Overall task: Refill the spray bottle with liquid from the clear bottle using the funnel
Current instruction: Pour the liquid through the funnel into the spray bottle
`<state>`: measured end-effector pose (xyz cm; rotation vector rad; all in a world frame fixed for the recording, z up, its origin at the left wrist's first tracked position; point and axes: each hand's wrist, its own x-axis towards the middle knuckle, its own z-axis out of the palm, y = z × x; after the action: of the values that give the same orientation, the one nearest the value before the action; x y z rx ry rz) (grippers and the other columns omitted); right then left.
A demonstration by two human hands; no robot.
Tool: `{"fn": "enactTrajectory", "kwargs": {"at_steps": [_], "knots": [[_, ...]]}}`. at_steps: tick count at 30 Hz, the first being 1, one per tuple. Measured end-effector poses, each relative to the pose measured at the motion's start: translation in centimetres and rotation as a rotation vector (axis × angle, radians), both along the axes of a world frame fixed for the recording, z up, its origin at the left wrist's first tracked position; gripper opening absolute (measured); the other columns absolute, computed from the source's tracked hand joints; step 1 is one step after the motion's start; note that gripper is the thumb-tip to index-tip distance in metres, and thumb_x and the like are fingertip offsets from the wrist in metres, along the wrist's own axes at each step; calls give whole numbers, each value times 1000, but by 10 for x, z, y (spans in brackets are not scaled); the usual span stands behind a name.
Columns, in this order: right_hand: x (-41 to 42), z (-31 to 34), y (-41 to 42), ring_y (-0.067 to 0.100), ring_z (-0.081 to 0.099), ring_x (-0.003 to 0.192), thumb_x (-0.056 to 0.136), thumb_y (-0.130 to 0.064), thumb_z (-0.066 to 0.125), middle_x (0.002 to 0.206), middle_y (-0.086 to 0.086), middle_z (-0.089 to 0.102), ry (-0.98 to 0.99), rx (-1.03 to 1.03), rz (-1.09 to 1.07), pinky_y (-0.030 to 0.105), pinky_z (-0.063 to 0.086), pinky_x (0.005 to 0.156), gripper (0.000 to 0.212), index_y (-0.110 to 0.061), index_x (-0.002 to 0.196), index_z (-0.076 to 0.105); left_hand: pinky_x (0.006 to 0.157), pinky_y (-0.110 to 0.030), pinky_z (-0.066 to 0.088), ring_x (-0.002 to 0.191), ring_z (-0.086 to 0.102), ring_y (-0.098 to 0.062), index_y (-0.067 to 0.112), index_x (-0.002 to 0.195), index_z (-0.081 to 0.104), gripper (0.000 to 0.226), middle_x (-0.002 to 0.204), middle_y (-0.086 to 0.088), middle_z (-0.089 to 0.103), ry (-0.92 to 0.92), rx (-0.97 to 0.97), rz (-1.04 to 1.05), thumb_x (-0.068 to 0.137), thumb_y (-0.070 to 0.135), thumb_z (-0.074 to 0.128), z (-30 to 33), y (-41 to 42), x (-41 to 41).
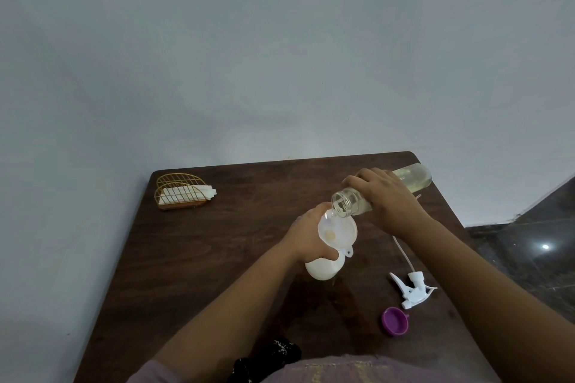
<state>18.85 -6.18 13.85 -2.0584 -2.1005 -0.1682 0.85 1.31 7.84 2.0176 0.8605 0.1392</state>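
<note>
A white spray bottle (323,269) stands uncapped on the dark wooden table (217,258), with a white funnel (337,232) seated in its neck. My left hand (306,236) grips the bottle's upper part just under the funnel. My right hand (385,196) holds the clear bottle (413,179) tilted almost flat, its open mouth (342,204) over the funnel's rim. Pale yellowish liquid lies inside the clear bottle and pools at the bottom of the funnel.
The white trigger sprayer head (410,288) with its thin dip tube lies on the table to the right. A purple cap (395,320) lies in front of it. A gold wire napkin holder (180,191) stands at the far left corner. Dark floor lies off the right edge.
</note>
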Motion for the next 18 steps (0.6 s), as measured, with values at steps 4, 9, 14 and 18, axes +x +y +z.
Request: {"fn": "enactTrajectory", "kwargs": {"at_steps": [4, 9, 14, 18], "knots": [[0, -1, -1, 21, 55, 95, 74, -16, 75, 102, -3, 60, -4, 1, -2, 35, 41, 89, 45, -25, 114, 58, 95, -40, 49, 115, 49, -15, 39, 133, 34, 88, 131, 10, 49, 3, -4, 2, 60, 26, 82, -2, 0, 0], [0, -1, -1, 21, 55, 95, 76, -16, 73, 101, -3, 60, -8, -5, -9, 35, 41, 89, 43, -25, 115, 58, 95, -41, 49, 115, 49, -17, 39, 134, 34, 89, 131, 9, 49, 9, 4, 4, 60, 27, 82, -3, 0, 0], [1, 0, -2, 21, 55, 95, 75, -17, 74, 102, -3, 60, -5, -8, -12, 35, 41, 90, 43, -25, 114, 58, 93, -40, 49, 114, 50, -16, 40, 133, 35, 89, 129, 11, 49, 3, 4, 2, 59, 28, 82, -3, 0, 1], [1, 1, -2, 21, 55, 96, 75, -17, 74, 102, -3, 60, -12, -15, -15, 35, 41, 90, 43, -26, 114, 57, 95, -39, 49, 115, 49, -15, 43, 133, 33, 90, 130, 11, 48, 5, -2, 6, 59, 28, 82, -3, 0, 0]]}}
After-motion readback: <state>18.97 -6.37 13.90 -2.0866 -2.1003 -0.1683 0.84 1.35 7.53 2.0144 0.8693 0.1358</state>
